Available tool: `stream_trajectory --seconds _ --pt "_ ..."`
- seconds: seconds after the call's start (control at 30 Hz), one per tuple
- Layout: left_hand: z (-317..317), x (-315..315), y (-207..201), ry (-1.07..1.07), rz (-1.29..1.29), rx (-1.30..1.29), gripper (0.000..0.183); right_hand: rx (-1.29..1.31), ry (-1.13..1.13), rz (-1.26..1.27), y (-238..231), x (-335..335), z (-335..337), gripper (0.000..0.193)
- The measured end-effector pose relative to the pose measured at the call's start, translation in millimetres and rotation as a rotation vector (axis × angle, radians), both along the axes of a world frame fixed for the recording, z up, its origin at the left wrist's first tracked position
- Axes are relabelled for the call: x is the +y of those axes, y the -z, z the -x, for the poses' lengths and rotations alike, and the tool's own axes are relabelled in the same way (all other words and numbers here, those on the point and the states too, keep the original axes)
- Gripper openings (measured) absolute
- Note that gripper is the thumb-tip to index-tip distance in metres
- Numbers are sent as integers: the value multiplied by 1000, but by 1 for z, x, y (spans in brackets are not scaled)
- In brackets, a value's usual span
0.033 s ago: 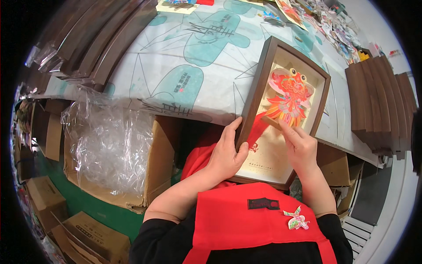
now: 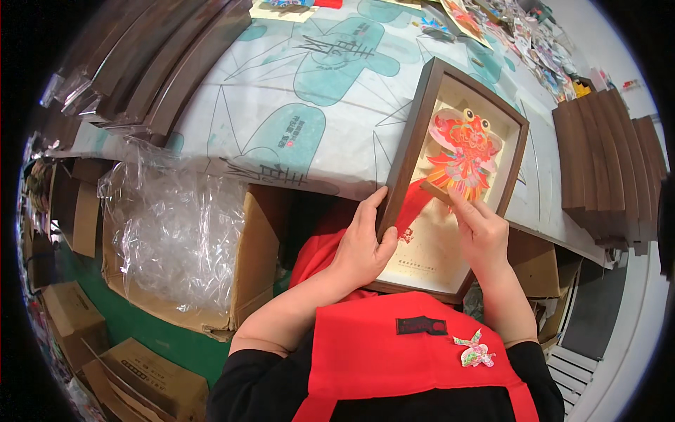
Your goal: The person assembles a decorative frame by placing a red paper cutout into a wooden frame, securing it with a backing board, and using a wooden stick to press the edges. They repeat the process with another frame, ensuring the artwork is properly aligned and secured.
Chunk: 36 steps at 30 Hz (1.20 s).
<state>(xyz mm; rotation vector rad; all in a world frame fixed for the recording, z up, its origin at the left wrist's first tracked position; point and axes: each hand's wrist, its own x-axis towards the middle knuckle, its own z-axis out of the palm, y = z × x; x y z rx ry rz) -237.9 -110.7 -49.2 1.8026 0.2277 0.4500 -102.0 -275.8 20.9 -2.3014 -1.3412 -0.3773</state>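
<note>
A brown shadow-box frame (image 2: pixel 407 144) leans tilted between the table edge and my lap. Inside it, on a cream backing, is a red and orange goldfish decoration (image 2: pixel 464 151) with bulging eyes and a red tail. My left hand (image 2: pixel 360 243) holds the frame's left side, its fingers along the outer edge and the thumb near the lower corner. Over the frame's inside, my right hand (image 2: pixel 483 235) pinches a short, flat brown strip (image 2: pixel 437 193); its material I cannot make out. The strip's tip is at the goldfish's lower fins and red tail.
Brown frames are stacked at the left (image 2: pixel 165 77) and right (image 2: pixel 605 158) of the covered table (image 2: pixel 337 105). Below left stands a cardboard box (image 2: pixel 242 260) full of clear plastic wrap (image 2: pixel 179 239). More cartons (image 2: pixel 148 373) lie on the green floor. Colourful paper pieces (image 2: pixel 538 60) crowd the far right.
My right hand and the brown strip have shifted very slightly to the right. My left hand and the frame have stayed in place.
</note>
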Motion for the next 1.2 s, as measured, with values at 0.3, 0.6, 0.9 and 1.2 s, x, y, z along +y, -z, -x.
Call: stream_trajectory --seconds 0.3,0.6,0.9,1.2 --pt "0 0 1 -1 -20 -13 60 -28 -2 31 0 -3 0 47" --pt "0 -1 1 2 3 -5 60 -16 1 77 -4 -3 4 49" --pt "0 -1 1 0 -6 -2 61 -33 -73 129 -5 -6 10 50" --pt "0 -1 1 -1 1 24 61 -33 -59 73 -4 -7 7 49"
